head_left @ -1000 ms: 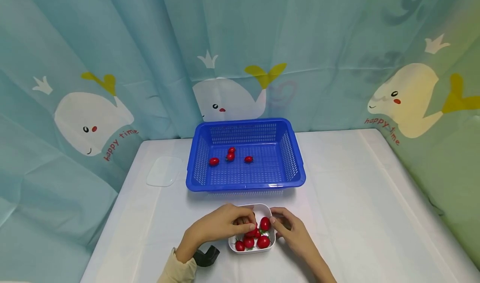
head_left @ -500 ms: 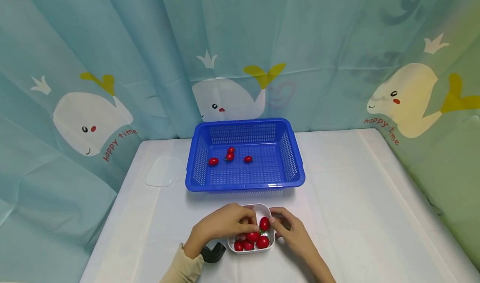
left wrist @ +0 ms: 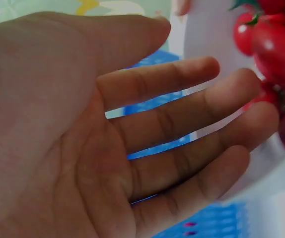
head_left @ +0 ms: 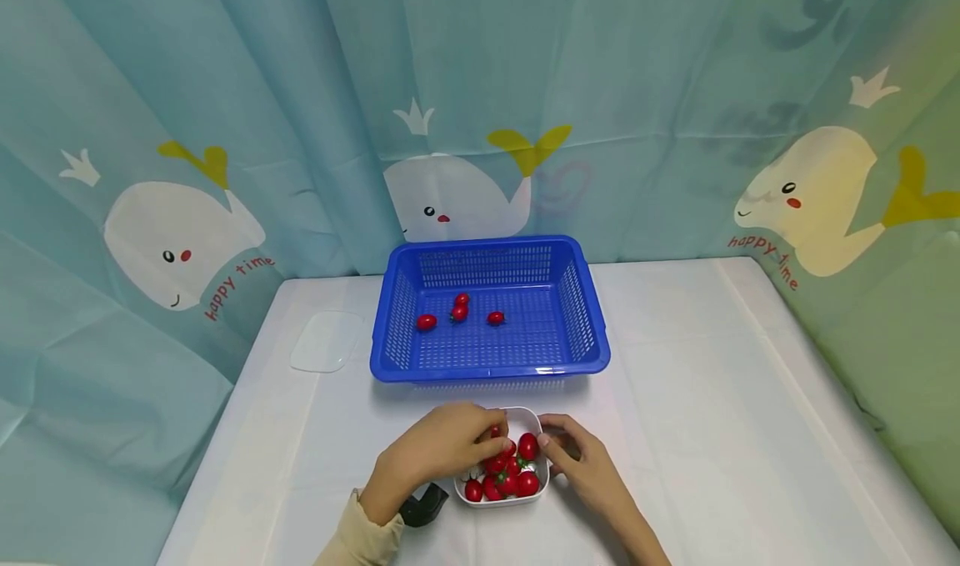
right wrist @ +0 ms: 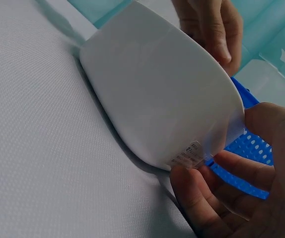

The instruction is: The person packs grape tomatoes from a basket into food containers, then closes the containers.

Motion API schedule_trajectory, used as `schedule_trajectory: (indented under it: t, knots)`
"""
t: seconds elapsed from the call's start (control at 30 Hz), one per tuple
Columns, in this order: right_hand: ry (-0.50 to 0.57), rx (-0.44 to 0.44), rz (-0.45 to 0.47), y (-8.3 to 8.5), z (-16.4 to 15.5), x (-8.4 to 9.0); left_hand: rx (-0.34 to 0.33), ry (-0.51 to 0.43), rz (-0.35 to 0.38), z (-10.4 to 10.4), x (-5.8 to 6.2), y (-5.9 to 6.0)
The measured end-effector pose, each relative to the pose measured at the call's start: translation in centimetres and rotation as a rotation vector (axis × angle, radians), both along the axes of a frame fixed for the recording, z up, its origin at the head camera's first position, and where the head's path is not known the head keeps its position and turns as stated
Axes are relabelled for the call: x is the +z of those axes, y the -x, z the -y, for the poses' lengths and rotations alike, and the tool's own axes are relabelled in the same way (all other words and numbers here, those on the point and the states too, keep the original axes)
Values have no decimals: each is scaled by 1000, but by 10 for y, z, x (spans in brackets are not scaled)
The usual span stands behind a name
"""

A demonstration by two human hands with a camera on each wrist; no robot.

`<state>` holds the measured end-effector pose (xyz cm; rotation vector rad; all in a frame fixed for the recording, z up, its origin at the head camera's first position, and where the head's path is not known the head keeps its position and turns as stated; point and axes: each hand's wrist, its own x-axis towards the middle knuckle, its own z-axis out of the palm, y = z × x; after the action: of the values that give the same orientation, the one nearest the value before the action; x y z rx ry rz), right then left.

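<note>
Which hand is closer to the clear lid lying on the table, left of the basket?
Left. The left hand is at the bowl, on the lid side; the right hand holds the bowl's far side.

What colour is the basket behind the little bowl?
Bright blue basket; the head view shows it best.

Four tomatoes [head_left: 459,311] are lying in one blue basket [head_left: 592,333]; roughly seven are sitting in one white bowl [head_left: 534,423]; one clear lid [head_left: 327,343].
</note>
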<state>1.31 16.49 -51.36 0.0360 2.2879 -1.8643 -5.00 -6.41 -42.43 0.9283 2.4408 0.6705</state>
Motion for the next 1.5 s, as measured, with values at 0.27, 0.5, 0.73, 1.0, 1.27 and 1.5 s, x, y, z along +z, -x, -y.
schedule_trajectory:
  t: [0.27, 0.5, 0.73, 1.0, 1.27, 1.5]
  knots:
    - [-26, -18, 13, 1, 1, 0, -37, -27, 6, 14, 31, 16]
    - [-46, -45, 16, 1, 2, -1, -68, 9, -10, 24, 56, 43]
    - [-43, -36, 23, 2, 3, -3, -76, 7, 36, 32, 76, 77]
    - [-42, -42, 20, 2, 3, -2, -72, 8, 62, 33, 94, 127]
    - [-37, -32, 5, 2, 2, -4, -40, 71, 58, 29, 82, 168]
    - [-38, -27, -1, 1, 1, -5, 6, 131, 64, 20, 57, 187]
